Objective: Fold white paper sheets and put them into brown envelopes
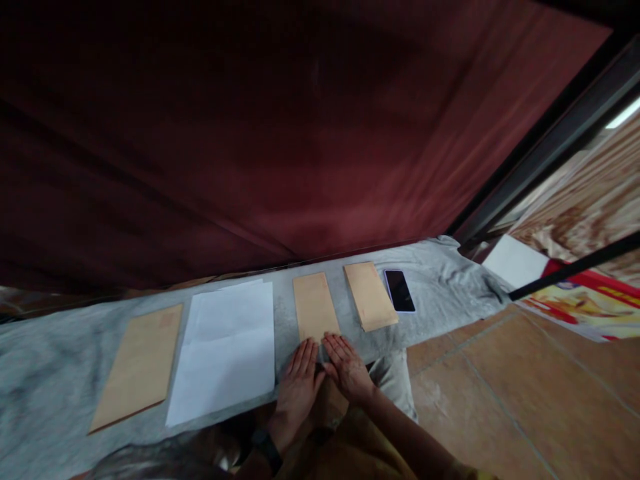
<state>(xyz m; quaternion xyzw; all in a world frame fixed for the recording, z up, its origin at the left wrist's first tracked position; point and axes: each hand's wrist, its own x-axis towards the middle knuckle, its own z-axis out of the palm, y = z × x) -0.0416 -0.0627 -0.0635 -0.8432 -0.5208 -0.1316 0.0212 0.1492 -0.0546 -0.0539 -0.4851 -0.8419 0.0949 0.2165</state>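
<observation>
Two bare hands work at a long, narrow counter (445,283) covered with soft grey cloth, seen from above. The left hand (301,379), with a dark watch (267,451) at its wrist, and the right hand (350,371) lie palm down, side by side, their straight fingertips on the near end of a tan, rectangular paper envelope (316,301). The grip of each hand is flat and unclosed, the fingers straight and clamped on nothing. This central envelope lies flat, its far end pointing away from the person; its near edge is hidden by the hands. To its left is an overlapping pile of white paper sheets (227,353), and farther left a second tan paper envelope (140,367), slanted with its far end to the right. To the right of the hands lies a third tan paper envelope (371,297); just beside it, at its right, rests a black-screened smartphone with a pale purple rim (400,291). A dark red fabric curtain (310,147) hangs along the far side; brown floor tiles (500,400) show at near right.
</observation>
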